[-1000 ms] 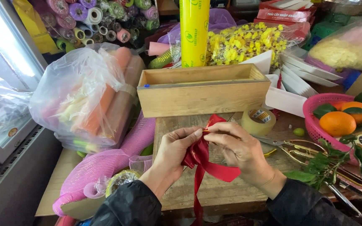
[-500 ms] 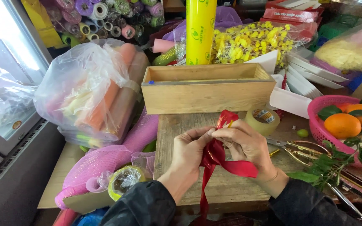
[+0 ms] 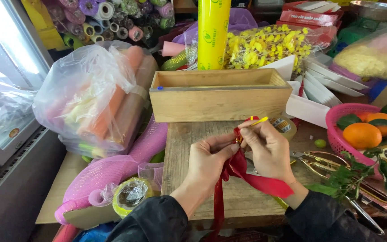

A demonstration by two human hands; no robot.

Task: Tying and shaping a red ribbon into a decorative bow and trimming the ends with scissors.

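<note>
Red flat boxes [image 3: 312, 17] top right; clear bagged rolls [image 3: 92, 96] left.

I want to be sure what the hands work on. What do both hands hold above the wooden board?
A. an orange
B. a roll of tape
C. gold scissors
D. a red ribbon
D: both the left hand and the right hand pinch the red ribbon.

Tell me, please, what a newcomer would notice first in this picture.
First, the red ribbon at centre, pinched between the left hand and the right hand over a wooden board. Just behind it stands an open wooden box, with a tall yellow roll behind the box. At the right edge, a pink basket holds oranges.
</note>
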